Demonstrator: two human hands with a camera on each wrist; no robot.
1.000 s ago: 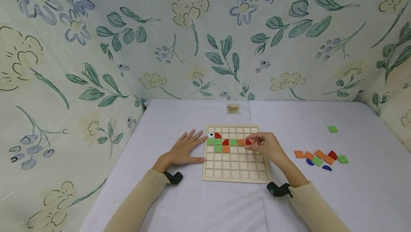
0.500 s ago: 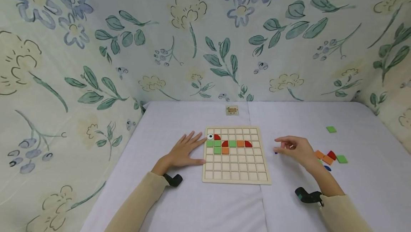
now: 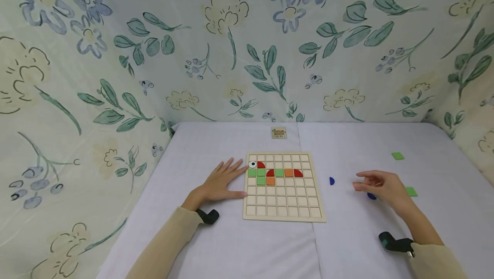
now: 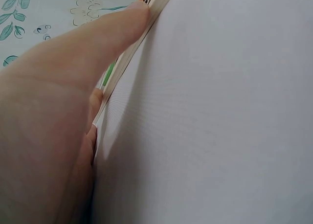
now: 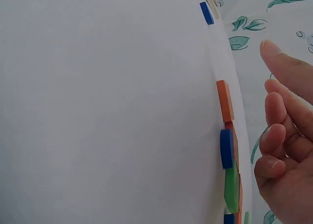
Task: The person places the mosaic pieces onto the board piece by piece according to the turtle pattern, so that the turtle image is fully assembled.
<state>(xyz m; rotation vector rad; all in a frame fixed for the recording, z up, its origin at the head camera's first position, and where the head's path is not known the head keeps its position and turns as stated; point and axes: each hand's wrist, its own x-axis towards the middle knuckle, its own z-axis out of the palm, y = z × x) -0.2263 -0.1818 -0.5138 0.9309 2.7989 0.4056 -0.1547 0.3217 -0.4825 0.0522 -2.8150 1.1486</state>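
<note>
My left hand point(image 3: 223, 181) lies flat with fingers spread, its thumb and fingertips at the left edge of the wooden grid board point(image 3: 283, 218). In the left wrist view the thumb point(image 4: 122, 31) lies along the board's edge. A round eye tile point(image 3: 252, 165) and several red, green and orange tiles sit in the board's upper rows. My right hand point(image 3: 382, 188) holds nothing and hovers over the loose tiles, hiding most of them. A blue half-circle tile point(image 3: 332, 181) lies alone between it and the board. Another blue half-circle tile point(image 3: 372, 196) shows just below its fingers.
Two loose green tiles point(image 3: 398, 156) lie at the right. The right wrist view shows an orange tile point(image 5: 225, 100) and a green tile point(image 5: 231, 187) in the pile. A small picture card point(image 3: 279, 132) lies behind the board on the white cloth. A floral curtain point(image 3: 231, 56) hangs behind.
My right hand has left the red quarter tile at the board's right side, carried a blue half-circle tile out of the pile, let it go and moved back right. My left hand stays put.
</note>
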